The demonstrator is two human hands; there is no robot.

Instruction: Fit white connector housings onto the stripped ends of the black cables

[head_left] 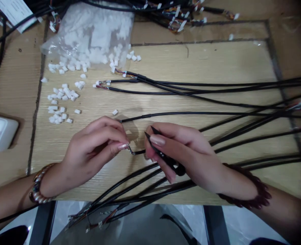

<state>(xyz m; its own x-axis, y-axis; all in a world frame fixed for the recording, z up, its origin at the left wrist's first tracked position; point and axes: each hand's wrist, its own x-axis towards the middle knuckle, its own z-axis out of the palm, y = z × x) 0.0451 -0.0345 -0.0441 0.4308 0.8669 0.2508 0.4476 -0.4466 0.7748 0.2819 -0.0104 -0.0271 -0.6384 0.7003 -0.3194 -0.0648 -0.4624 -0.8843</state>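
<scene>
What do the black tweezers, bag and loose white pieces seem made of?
Tweezers: probably metal with a dark, fairly matte coating, judging by slim pointed tips; plastic is possible. Bag: thin clear plastic film, glossy, see-through and creased. Loose white pieces: likely hard moulded plastic, opaque and blocky.

On the counter (216,61), a bag (96,30) is lying upper left, loose connectors (66,93) sitting below it; cables (186,113) are running toward the right edge, some passing beneath the right hand (188,149).

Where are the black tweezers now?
In the head view, the black tweezers are in the right hand, just right of centre, with the left hand to their left.
</scene>
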